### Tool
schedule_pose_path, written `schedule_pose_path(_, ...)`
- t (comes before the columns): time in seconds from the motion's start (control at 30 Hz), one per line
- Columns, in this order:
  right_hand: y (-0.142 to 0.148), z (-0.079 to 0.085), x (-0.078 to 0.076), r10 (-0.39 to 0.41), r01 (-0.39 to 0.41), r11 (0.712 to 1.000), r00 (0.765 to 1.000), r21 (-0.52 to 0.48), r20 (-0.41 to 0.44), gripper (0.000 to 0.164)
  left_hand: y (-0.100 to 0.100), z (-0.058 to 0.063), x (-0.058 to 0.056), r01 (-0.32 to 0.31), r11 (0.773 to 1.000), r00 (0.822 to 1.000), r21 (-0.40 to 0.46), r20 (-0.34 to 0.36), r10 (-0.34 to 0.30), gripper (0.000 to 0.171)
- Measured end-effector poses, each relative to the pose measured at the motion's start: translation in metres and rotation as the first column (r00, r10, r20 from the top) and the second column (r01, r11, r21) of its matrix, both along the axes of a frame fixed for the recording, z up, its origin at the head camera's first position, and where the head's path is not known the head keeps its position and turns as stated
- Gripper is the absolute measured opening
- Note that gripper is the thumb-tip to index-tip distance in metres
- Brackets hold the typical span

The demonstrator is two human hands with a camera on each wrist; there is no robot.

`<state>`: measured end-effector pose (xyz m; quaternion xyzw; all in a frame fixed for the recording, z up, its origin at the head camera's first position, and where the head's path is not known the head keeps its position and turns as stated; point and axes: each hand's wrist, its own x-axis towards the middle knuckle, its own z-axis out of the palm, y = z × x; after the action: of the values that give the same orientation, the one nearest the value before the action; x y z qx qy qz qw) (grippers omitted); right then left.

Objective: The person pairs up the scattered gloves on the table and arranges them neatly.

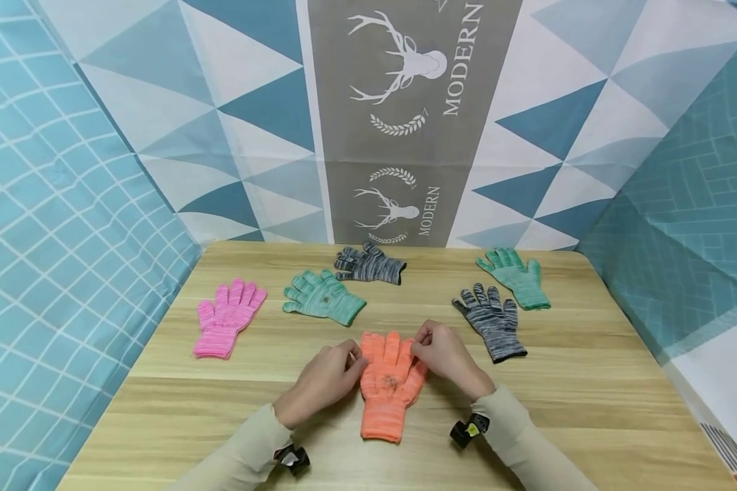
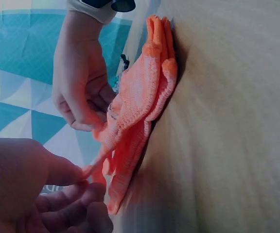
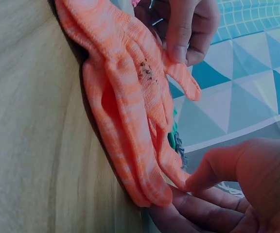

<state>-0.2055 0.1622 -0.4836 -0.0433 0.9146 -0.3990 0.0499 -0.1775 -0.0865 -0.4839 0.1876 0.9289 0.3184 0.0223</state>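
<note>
Glove (image 1: 383,412) of orange knit lies on the wooden table (image 1: 565,436), near the person and between both hands. Cuff points toward the person, fingers point away. A dark speckled mark (image 3: 147,72) shows on the upper face. Wrist views reveal layered orange fabric; whether a second piece lies beneath cannot be determined.

Left hand (image 1: 322,382): thumb and fingertips are brought together, pinching an orange finger on the left edge, which is raised off the layers below. Right hand (image 1: 445,351): thumb and fingers pinch an orange fingertip at the upper right. Neither grip has a gap beyond the fabric held.

Pale sleeves (image 1: 239,450) cover both forearms; a small black device (image 1: 291,459) is worn at the left wrist.

Remaining items on the table: pink glove (image 1: 229,320), far left; left green glove (image 1: 322,299); rear grey glove (image 1: 368,264); right grey glove (image 1: 491,322); right green glove (image 1: 517,278), touching or nearly touching the latter grey one.
</note>
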Motion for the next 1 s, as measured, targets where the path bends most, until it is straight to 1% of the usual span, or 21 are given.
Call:
schedule_pose_path(0.03, 0.000, 0.000, 0.000, -0.004, 0.004, 1.000, 1.000, 0.001, 0.004, 0.007, 0.000, 0.000, -0.001, 0.001, 1.000, 1.000, -0.002, -0.003, -0.001, 0.014)
schedule_pose_path(0.13, 0.000, -0.002, -0.002, 0.002, -0.002, 1.000, 1.000, 0.019, -0.004, 0.006, 0.001, -0.001, -0.002, -0.007, 0.999, 1.000, -0.035, 0.019, 0.007, 0.016)
schedule_pose_path(0.27, -0.002, -0.004, -0.005, 0.045, -0.044, 0.998, 0.999, 0.041, -0.003, 0.006, 0.001, -0.005, -0.005, -0.015, 0.997, 0.999, -0.079, 0.037, 0.018, 0.017)
schedule_pose_path(0.33, -0.003, -0.004, -0.006, 0.065, -0.066, 0.997, 0.998, 0.048, 0.009, 0.005, 0.001, -0.006, -0.007, -0.016, 0.997, 1.000, -0.080, 0.023, 0.018, 0.014)
schedule_pose_path(0.43, -0.004, -0.003, -0.008, 0.086, -0.087, 0.995, 0.996, 0.056, 0.033, 0.003, 0.001, -0.008, -0.009, -0.008, 0.997, 1.000, -0.073, -0.018, 0.006, 0.010)
schedule_pose_path(0.6, -0.004, 0.001, -0.012, 0.124, -0.130, 0.989, 0.988, 0.071, 0.090, 0.004, 0.001, -0.010, -0.011, -0.005, 0.997, 0.999, -0.079, -0.051, 0.001, 0.012)
schedule_pose_path(0.67, -0.005, 0.004, -0.013, 0.138, -0.149, 0.984, 0.984, 0.099, 0.110, 0.005, 0.002, -0.010, -0.011, -0.012, 0.996, 0.999, -0.092, -0.037, 0.009, 0.018)
schedule_pose_path(0.77, -0.007, 0.010, -0.017, 0.150, -0.165, 0.978, 0.981, 0.131, 0.120, 0.007, 0.002, -0.010, -0.013, -0.007, 0.992, 1.000, -0.127, -0.024, 0.004, 0.036)
schedule_pose_path(0.83, -0.010, 0.014, -0.021, 0.150, -0.163, 0.976, 0.984, 0.145, 0.101, 0.006, 0.002, -0.009, -0.015, 0.006, 0.987, 1.000, -0.159, -0.012, -0.008, 0.048)
schedule_pose_path(0.9, -0.014, 0.016, -0.024, 0.158, -0.165, 0.976, 0.986, 0.145, 0.058, 0.006, 0.002, -0.008, -0.017, 0.037, 0.982, 0.999, -0.184, -0.013, -0.040, 0.055)
schedule_pose_path(1.0, -0.023, 0.015, -0.028, 0.196, -0.192, 0.970, 0.980, 0.149, -0.012, 0.010, 0.001, -0.006, -0.018, 0.083, 0.974, 0.996, -0.209, -0.005, -0.086, 0.057)
